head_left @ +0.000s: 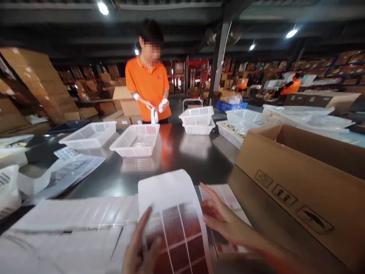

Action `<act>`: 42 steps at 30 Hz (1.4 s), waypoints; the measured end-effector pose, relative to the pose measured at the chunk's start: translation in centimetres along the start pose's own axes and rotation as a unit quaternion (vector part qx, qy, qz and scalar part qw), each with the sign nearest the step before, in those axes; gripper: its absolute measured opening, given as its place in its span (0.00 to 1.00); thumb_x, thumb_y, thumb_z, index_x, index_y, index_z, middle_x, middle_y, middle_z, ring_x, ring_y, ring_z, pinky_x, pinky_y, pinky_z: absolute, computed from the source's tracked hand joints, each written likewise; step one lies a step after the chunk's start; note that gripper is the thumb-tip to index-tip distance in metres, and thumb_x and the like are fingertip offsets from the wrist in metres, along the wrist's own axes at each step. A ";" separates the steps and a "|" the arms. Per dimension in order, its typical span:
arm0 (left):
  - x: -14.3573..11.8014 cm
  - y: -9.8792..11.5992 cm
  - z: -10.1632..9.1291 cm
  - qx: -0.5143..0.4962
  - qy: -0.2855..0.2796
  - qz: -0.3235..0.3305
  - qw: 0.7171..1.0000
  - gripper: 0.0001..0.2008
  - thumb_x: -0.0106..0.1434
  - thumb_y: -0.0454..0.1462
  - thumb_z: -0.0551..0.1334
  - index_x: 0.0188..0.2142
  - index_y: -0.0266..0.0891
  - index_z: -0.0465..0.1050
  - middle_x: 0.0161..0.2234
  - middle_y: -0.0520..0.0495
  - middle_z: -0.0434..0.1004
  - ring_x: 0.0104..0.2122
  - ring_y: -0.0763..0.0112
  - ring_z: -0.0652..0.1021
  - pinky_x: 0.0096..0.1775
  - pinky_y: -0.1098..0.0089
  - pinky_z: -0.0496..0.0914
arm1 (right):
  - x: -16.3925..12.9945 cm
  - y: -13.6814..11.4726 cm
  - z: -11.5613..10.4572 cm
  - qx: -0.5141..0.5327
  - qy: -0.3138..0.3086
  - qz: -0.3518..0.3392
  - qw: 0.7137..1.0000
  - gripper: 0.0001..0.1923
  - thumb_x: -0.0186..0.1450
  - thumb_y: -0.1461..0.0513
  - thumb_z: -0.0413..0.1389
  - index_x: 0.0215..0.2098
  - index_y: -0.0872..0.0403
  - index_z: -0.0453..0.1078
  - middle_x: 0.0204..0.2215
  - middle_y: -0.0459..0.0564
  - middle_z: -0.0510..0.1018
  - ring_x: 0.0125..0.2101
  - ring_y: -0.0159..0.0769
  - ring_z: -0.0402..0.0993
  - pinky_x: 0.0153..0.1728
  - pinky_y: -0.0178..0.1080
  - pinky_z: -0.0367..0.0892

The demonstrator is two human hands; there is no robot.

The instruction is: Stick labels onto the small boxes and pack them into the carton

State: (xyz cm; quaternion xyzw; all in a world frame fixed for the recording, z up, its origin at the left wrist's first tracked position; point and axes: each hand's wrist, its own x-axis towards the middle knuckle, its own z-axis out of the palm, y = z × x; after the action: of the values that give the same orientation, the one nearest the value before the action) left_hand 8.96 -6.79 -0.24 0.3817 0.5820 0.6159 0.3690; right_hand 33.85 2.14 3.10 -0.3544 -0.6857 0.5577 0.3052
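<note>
In front of me stands a sheet of dark red labels [182,224] in a grid, its blank white top curving back. My left hand [141,243] grips the sheet by its left side, with fingers along the edge. Beside the right edge is my right hand [219,217], fingers apart and holding nothing; whether a fingertip touches the paper, I cannot tell. Beneath it lie more printed sheets [225,192] with pale red patches. Rows of white packs or boxes [85,213] fill the table to the left of my left hand.
A large open cardboard box [296,190] stands close on the right. White plastic baskets [137,140] sit across the metal table [171,160]. Plastic-wrapped sheets [71,171] lie on the left. A co-worker in an orange shirt [149,83] handles something white at the far edge.
</note>
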 end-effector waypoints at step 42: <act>3.0 3.9 -1.3 0.263 -0.125 0.075 0.954 0.09 0.56 0.39 0.69 0.25 0.41 0.71 0.42 0.47 0.75 0.42 0.65 0.76 0.41 0.71 0.72 | -0.3 2.8 3.6 -0.058 0.177 -0.043 0.982 0.05 0.64 0.62 0.61 0.39 0.49 0.75 0.37 0.47 0.80 0.39 0.37 0.75 0.35 0.36 0.68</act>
State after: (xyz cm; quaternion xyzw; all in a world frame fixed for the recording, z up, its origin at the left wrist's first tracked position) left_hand 6.50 -4.86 3.71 0.5817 0.6424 0.4141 0.2785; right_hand 31.55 0.27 -0.33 -0.4348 -0.6667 0.4317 0.4245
